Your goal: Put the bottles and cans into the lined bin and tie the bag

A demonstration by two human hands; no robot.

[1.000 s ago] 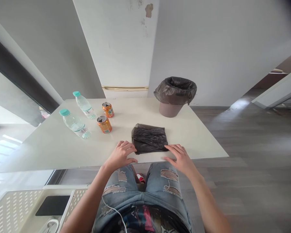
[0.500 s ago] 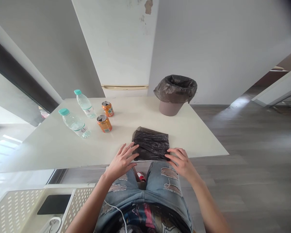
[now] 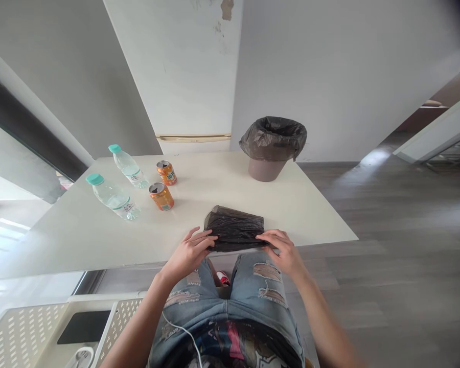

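A black plastic bag [image 3: 235, 228], folded and wrinkled, lies at the front edge of the white table [image 3: 199, 197]. At its left side my left hand [image 3: 191, 251] pinches the edge, fingertips on top. My right hand [image 3: 281, 249] grips the bag's right front corner, the thumb low at the table edge. Farther back on the right stands a brown bin [image 3: 266, 170] lined with a black bag [image 3: 272, 139]. Two orange cans [image 3: 166, 173] [image 3: 161, 197] stand left of centre, both with open tops.
Two clear bottles with teal caps [image 3: 128, 167] [image 3: 113, 197] stand on the table's left part. A white fridge [image 3: 176, 66] is behind the table. At the lower left is a perforated cream rack [image 3: 26, 327] holding a dark flat object [image 3: 83, 327].
Both hands have closed in on the sides of the black bag, and its front part is gathered slightly more. The view has shifted a little, moving the table items left.
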